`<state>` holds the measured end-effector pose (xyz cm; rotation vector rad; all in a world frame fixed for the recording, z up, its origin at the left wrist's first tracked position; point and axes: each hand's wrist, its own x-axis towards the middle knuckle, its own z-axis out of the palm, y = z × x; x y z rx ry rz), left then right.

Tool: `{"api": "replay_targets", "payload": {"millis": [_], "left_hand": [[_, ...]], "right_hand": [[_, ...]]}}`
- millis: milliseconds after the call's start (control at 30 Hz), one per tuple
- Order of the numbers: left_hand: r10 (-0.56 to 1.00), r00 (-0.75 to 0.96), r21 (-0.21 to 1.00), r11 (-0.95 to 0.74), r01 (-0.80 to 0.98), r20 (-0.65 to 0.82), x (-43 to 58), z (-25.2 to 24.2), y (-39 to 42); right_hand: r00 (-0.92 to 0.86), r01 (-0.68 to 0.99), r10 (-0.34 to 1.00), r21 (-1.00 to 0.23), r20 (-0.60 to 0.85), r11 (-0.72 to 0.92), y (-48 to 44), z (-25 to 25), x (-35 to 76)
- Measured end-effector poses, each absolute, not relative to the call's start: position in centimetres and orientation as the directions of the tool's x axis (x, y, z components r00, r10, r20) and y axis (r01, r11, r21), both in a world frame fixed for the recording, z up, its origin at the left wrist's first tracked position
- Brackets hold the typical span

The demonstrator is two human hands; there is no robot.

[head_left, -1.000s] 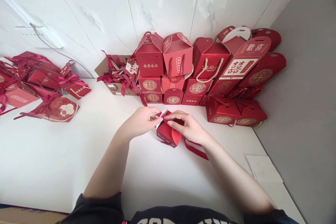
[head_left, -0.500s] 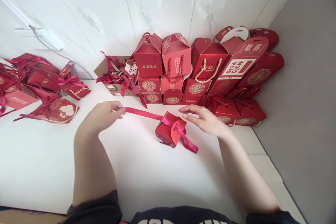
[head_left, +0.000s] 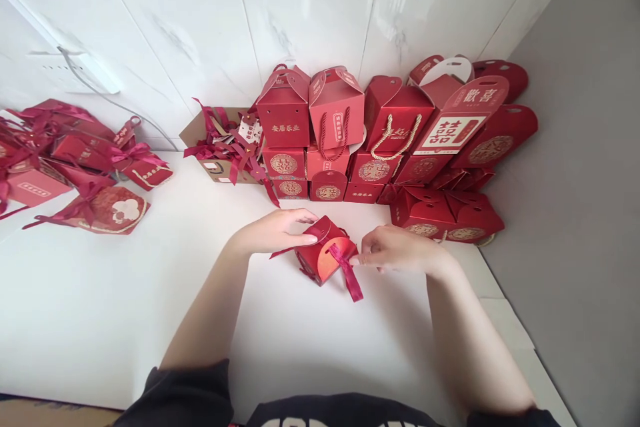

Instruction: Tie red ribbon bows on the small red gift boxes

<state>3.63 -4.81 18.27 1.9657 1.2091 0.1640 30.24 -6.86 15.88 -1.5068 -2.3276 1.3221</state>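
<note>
A small red gift box (head_left: 311, 255) sits on the white table in front of me, its rounded orange-red flap facing me. A magenta ribbon (head_left: 351, 281) passes through the flap's slot and hangs down at the front; its other tail sticks out at the left beneath my wrist. My left hand (head_left: 277, 232) is at the box's left top edge, thumb and fingers apart, the thumb touching the top. From the right, my right hand (head_left: 395, 250) has curled fingers, with thumb and forefinger pinching the ribbon beside the flap.
Stacked red gift boxes (head_left: 327, 163) stand along the tiled wall. Left of them is a cardboard box (head_left: 225, 175) full of ribbons and tags. Boxes tied with bows (head_left: 115, 210) lie at far left, below a wall socket with a cable. A grey wall (head_left: 585, 180) bounds the right.
My left hand has let go of the stretched ribbon tail and moved right onto the box. My right hand has come down to the ribbon at the front. The box has turned slightly.
</note>
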Motion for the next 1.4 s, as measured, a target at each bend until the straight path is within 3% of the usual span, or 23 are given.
{"api": "replay_targets", "payload": {"millis": [167,333,433,567,700,833,933,1167,1400], "left_hand": [[0.816,0.499,0.676,-0.193,0.711,-0.292,4.2,17.4,-5.0],[0.863,0.357,0.566,-0.104,0.817,-0.357,3.5,17.5,-5.2],[0.824,0.419,0.579,-0.14,0.803,-0.381,2.9,18.2,-5.2],[0.782,0.502,0.656,-0.163,0.736,-0.369,2.1,19.7,-5.2],[0.827,0.449,0.661,-0.13,0.739,-0.339,0.7,20.7,-5.2],[0.854,0.379,0.633,-0.077,0.77,-0.357,-0.7,21.2,-5.2],[0.855,0.363,0.614,-0.067,0.786,-0.371,-1.3,21.5,-5.2],[0.868,0.342,0.59,-0.071,0.804,-0.361,-2.5,21.6,-5.2],[0.871,0.302,0.548,-0.046,0.835,-0.387,-3.9,21.1,-4.9]], "right_hand": [[-0.49,0.738,0.79,-0.658,-0.369,0.151,-7.0,15.3,29.1],[-0.551,0.551,0.804,-0.821,-0.223,0.149,-6.5,13.8,28.6],[-0.571,0.465,0.794,-0.879,-0.209,0.103,-6.3,13.6,28.4],[-0.733,0.357,0.619,-0.934,-0.282,-0.002,-6.1,13.8,28.0],[-0.819,0.297,0.493,-0.952,-0.293,-0.071,-5.8,13.6,27.6],[-0.831,0.218,0.51,-0.974,-0.221,-0.067,-5.7,13.4,27.5],[-0.825,0.165,0.521,-0.975,-0.22,-0.15,-5.9,14.0,27.7],[-0.65,0.381,0.695,-0.923,-0.307,-0.05,-5.8,14.9,28.7],[-0.628,0.332,0.739,-0.943,-0.244,-0.029,-5.7,14.7,28.7]]}}
